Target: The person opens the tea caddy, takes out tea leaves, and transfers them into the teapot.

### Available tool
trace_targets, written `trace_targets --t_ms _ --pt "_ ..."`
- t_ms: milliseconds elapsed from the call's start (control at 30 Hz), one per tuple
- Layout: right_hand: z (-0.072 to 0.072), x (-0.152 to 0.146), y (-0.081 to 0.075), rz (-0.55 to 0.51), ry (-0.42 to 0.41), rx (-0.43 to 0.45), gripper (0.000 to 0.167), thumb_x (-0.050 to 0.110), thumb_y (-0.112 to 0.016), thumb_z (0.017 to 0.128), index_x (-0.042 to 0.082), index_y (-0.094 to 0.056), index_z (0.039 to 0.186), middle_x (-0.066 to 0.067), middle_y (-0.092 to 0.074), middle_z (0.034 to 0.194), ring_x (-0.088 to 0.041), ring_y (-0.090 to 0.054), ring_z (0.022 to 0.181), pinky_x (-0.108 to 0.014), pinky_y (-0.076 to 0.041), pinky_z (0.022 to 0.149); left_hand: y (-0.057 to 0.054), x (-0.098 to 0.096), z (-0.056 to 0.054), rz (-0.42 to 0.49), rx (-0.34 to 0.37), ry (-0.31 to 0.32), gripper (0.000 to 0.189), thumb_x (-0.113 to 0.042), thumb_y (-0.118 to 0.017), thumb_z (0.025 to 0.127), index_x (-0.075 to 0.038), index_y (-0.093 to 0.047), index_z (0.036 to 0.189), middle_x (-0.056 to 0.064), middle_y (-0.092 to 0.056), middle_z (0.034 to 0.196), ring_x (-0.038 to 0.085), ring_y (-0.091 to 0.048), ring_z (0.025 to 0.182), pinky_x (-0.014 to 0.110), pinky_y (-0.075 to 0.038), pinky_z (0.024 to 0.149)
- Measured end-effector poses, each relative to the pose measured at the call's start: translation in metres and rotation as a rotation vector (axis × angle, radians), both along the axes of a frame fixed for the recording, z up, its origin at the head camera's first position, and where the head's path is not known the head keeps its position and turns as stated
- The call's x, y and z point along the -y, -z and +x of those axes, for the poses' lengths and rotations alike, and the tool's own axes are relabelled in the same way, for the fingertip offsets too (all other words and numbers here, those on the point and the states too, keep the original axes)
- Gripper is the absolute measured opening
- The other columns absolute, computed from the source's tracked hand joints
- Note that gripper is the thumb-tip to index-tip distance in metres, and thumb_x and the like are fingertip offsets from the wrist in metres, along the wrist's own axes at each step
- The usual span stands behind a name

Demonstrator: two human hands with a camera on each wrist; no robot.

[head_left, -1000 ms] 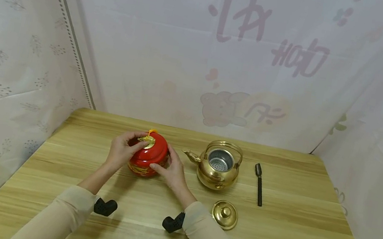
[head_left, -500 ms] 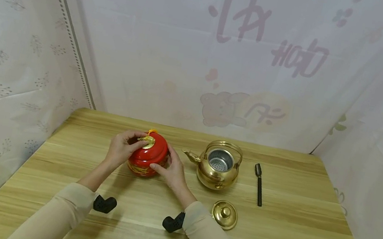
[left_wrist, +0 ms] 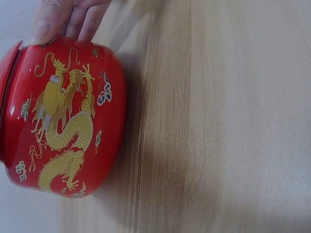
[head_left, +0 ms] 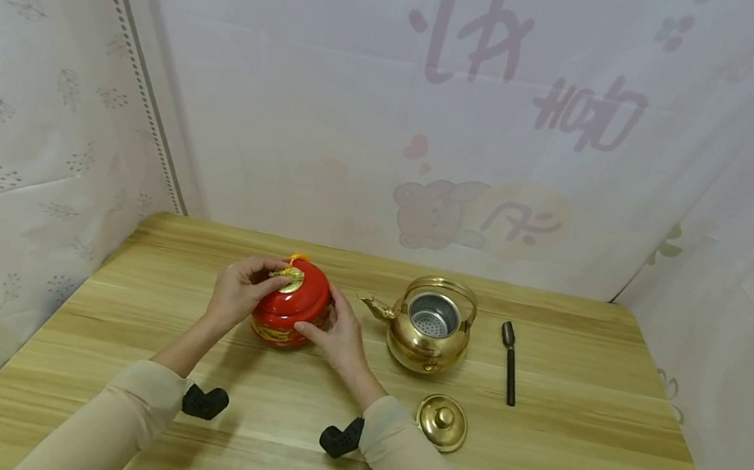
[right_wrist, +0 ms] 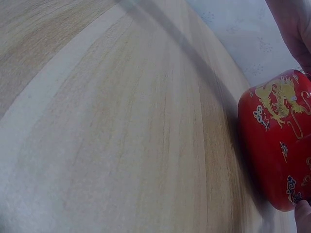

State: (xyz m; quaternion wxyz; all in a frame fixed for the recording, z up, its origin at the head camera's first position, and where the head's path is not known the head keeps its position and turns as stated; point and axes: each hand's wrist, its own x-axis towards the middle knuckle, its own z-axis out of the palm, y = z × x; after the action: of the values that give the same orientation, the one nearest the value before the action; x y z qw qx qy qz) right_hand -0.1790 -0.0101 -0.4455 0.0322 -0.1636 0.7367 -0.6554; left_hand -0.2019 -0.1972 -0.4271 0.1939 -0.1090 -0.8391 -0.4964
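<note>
A round red jar (head_left: 281, 333) with gold dragon decoration stands on the table at the centre left of the head view. Its red lid (head_left: 311, 290) is on, with a gold disc and a yellow-orange cord on top. From the left, my left hand (head_left: 239, 291) pinches at the gold top of the lid, its fingertips partly covering the disc. My right hand (head_left: 342, 337) holds the jar's right side, thumb at the front and fingers round behind. In the left wrist view, the gold dragon on the jar (left_wrist: 68, 121) faces the camera, and a thin dark gap shows under the lid rim.
A gold teapot (head_left: 425, 351) stands uncovered right of the jar, its spout towards it and a perforated metal strainer (head_left: 434, 317) inside. In front lies its gold lid (head_left: 442, 423), close to my right sleeve. Farther right is a dark-handled scoop (head_left: 509, 363). Cloth hangs behind the table.
My left forearm has shifted very slightly to the left. Both hands keep their places on the jar and lid.
</note>
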Motion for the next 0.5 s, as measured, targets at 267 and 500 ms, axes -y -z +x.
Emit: trace_targets --t_ms 267,500 --pt "-0.0002 0.0 -0.0002 -0.018 -0.01 0.001 0.077 0.001 -0.073 0.08 -0.008 -0.029 0.142 -0.024 -0.035 0.145 -0.036 -0.037 0.133 -0.046 -0.032 0.11 -0.003 0.0001 0.0003 0.009 -0.002 -0.025 0.018 -0.007 -0.074 0.079 0.0 -0.072 0.096 0.018 -0.07 0.096 -0.008 -0.056 0.078 0.004 -0.046 0.067" --pt "0.0004 0.0003 -0.0009 -0.011 -0.006 -0.009 0.076 0.001 -0.073 0.079 -0.007 -0.031 0.142 -0.025 -0.037 0.143 -0.037 -0.038 0.132 -0.047 -0.033 0.109 -0.0095 0.0036 0.0013 0.041 -0.01 0.004 0.018 -0.007 -0.072 0.081 0.001 -0.071 0.097 0.019 -0.07 0.097 -0.008 -0.057 0.078 0.005 -0.048 0.067"
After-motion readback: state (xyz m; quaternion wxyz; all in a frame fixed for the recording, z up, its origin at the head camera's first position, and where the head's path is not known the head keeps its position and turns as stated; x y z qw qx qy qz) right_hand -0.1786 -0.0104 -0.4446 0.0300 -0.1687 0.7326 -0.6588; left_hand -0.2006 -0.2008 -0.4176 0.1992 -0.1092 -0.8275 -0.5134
